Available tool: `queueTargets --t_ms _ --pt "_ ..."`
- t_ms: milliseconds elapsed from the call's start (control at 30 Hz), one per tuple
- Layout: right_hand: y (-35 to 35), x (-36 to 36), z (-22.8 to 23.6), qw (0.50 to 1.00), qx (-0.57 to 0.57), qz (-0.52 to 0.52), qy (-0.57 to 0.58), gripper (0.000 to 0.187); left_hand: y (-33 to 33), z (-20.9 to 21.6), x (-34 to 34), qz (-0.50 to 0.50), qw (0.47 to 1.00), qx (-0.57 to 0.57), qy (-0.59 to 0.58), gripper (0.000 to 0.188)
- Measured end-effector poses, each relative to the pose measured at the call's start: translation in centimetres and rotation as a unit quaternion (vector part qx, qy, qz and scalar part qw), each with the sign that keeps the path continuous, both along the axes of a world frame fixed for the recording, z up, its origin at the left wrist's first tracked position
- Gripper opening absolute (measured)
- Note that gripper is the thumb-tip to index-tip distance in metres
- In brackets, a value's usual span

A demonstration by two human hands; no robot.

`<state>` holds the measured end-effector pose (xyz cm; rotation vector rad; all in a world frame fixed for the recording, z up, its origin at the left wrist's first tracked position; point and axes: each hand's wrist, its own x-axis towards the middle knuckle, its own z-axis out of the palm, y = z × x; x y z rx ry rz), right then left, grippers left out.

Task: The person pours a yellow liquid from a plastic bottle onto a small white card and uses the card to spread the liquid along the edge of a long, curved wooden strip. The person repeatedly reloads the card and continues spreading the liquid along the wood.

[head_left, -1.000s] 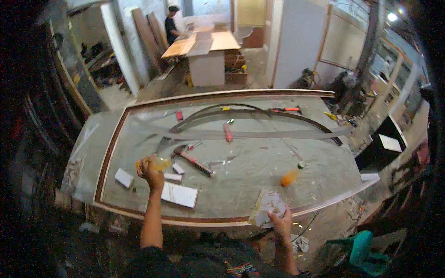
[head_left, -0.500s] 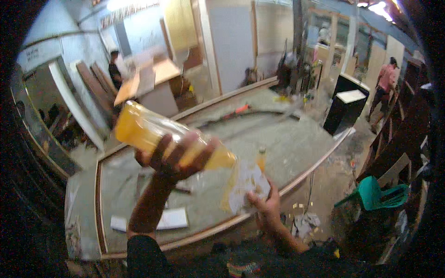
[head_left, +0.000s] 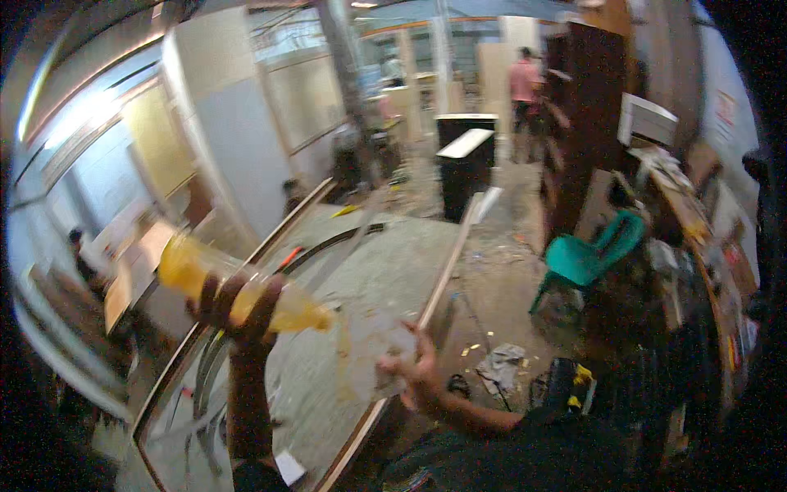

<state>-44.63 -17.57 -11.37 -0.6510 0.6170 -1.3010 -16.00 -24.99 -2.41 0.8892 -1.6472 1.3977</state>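
Note:
My left hand [head_left: 238, 307] is wrapped round a clear bottle [head_left: 187, 266] of yellow liquid. The bottle is tipped, its narrow neck pointing down to the right. Close by that neck, my right hand [head_left: 416, 369] grips a thin pale sheet [head_left: 369, 344] at its right side, thumb across the face. Yellow smears run along the sheet's left part. Blur hides whether liquid is flowing from the mouth. Both hands are above a large grey tabletop [head_left: 410, 254] with a wooden rim.
A curved dark strip [head_left: 328, 243] and an orange-handled tool [head_left: 290, 259] lie on the tabletop. Right of it are a green plastic chair [head_left: 586, 256], a crumpled cloth [head_left: 502, 365] and a black-and-yellow case [head_left: 571, 385] on the floor. A black cabinet [head_left: 463, 180] and a person in pink [head_left: 525, 86] are farther off.
My view has swung to the right, bringing in the chair and the cluttered bench. The bottle and the pale sheet stay in my hands, still close together.

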Motion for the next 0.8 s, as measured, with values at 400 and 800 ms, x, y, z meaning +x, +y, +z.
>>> queueTargets --t_ms 400,800 --pt "0.2 -0.5 -2.0 0.998 -0.052 0.014 -0.031 0.082 0.4 -2.6 -2.0 -0.067 0.995 -0.065 0.044 0.045" --pt "-1.5 -1.3 -2.2 0.975 -0.141 -0.067 0.159 0.075 1.7 -0.2 -3.9 -0.043 0.995 -0.069 0.066 0.044"
